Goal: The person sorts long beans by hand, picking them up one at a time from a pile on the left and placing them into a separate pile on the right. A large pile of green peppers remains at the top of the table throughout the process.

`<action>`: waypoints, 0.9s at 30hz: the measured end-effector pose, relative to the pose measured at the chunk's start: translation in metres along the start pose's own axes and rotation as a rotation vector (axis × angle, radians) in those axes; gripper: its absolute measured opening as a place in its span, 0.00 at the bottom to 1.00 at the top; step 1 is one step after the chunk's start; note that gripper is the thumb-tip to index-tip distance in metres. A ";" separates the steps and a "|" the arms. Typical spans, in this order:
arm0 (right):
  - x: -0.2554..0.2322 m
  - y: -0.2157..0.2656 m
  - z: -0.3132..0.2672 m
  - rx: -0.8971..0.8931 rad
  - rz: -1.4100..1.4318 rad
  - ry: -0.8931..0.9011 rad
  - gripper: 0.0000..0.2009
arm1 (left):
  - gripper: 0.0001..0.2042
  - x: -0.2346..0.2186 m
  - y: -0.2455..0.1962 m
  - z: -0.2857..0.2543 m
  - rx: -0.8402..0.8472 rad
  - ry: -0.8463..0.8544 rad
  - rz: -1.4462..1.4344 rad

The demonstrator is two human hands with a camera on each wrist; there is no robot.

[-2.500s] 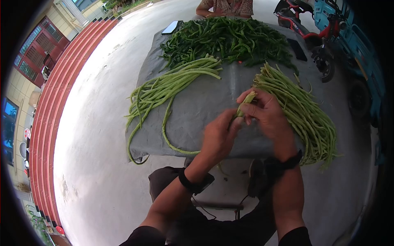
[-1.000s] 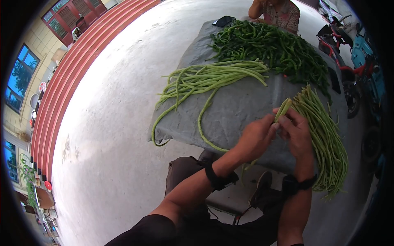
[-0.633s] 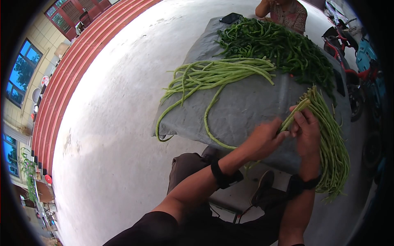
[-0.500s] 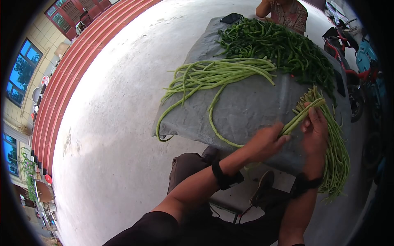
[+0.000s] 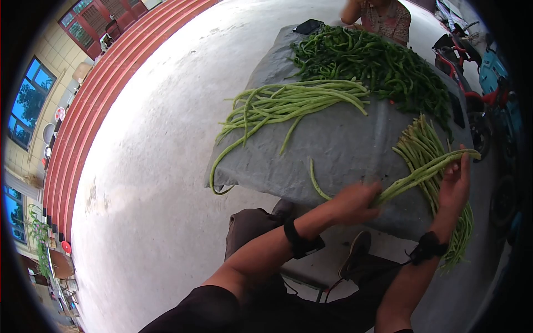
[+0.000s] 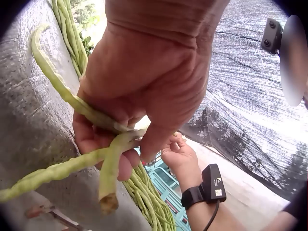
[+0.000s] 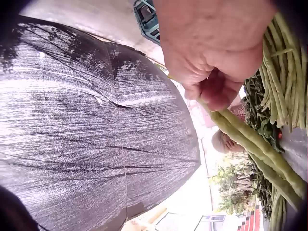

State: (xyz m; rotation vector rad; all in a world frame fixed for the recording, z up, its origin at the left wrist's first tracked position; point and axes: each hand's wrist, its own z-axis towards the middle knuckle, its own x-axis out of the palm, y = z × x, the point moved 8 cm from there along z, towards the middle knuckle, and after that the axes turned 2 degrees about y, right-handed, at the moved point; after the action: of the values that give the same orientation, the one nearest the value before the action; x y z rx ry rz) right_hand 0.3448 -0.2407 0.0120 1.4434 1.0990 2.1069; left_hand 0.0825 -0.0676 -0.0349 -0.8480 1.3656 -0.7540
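In the head view my left hand [image 5: 355, 204] grips long green beans [image 5: 419, 175] near the table's front edge. My right hand [image 5: 454, 186] pinches the same beans near their other end, over the right bundle of long beans [image 5: 416, 139]. The held beans stretch nearly straight between the hands. One bean tail [image 5: 314, 176] trails from the left hand onto the table. The left wrist view shows the left thumb and fingers closed on several beans, one with a brown cut end [image 6: 109, 202]. Close up, the right fingertips [image 7: 216, 98] pinch the beans [image 7: 260, 149].
A grey cloth covers the table [image 5: 344, 150]. On it lie a left pile of long beans [image 5: 294, 102], a heap of green peppers [image 5: 366, 66] and a dark phone [image 5: 308, 26]. A person [image 5: 386, 22] sits opposite. Vehicles [image 5: 494, 83] stand at right.
My right hand has moved rightward from the left hand, so a longer stretch of beans shows between them. The trailing bean has slid away from the left pile towards my left hand.
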 end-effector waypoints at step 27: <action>-0.045 0.056 0.002 -0.186 0.076 -0.034 0.22 | 0.19 -0.091 -0.037 -0.026 0.178 -0.460 0.392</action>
State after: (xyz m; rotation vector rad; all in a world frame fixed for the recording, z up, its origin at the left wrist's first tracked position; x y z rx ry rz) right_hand 0.3724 -0.3052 0.0273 1.4471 0.8227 2.1635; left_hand 0.0505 -0.0098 0.0429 -0.5443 0.9908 -0.3396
